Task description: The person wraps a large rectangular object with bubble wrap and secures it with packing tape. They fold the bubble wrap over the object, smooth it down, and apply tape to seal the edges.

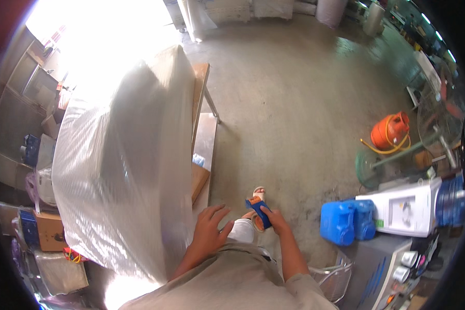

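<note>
My right hand (277, 219) is closed round a blue packing tape dispenser (255, 205) with an orange-brown tape roll, held in front of my body over my legs. My left hand (210, 227) has its fingers spread and holds nothing. It hovers beside a large bulky object wrapped in clear plastic film (124, 155), which fills much of the left side. I cannot tell whether that hand touches the film. What lies under the film is mostly hidden.
A table (199, 88) with metal legs and a lower shelf stands behind the wrapped object. On the right are an orange gas cylinder (387, 132) with a yellow hose, blue jerrycans (339, 223), a white box (405, 209) and a fan. Cardboard boxes (50, 231) sit far left.
</note>
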Demonstrator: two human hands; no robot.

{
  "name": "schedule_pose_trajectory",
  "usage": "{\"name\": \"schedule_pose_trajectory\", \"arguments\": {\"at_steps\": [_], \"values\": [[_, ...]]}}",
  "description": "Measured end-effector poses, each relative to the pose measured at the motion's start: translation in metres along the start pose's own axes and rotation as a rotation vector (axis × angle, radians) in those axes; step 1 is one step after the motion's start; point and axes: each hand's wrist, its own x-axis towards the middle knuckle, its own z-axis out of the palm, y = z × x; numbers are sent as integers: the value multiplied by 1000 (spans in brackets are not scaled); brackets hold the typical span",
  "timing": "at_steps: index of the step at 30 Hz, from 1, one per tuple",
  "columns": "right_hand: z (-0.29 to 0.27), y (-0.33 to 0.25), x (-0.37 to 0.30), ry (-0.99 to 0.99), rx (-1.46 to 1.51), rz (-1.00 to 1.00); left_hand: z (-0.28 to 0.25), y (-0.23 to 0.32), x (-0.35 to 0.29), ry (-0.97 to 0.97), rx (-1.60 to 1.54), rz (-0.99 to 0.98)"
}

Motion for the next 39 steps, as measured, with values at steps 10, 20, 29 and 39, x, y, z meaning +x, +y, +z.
{"name": "schedule_pose_trajectory", "arguments": {"at_steps": [10,20,29,39], "values": [[-109,-206,152,183,100,-142,-6,-114,349,75,100,-114],[-116,-489,377,-150,-120,-240,33,-203,544,25,-160,-469],[45,-749,570,-689,-1102,-882,46,-315,614,1115,-1389,-1029],[300,-845,671,-1438,-1471,-721,33,-297,693,1557,-1265,-1043]]}}
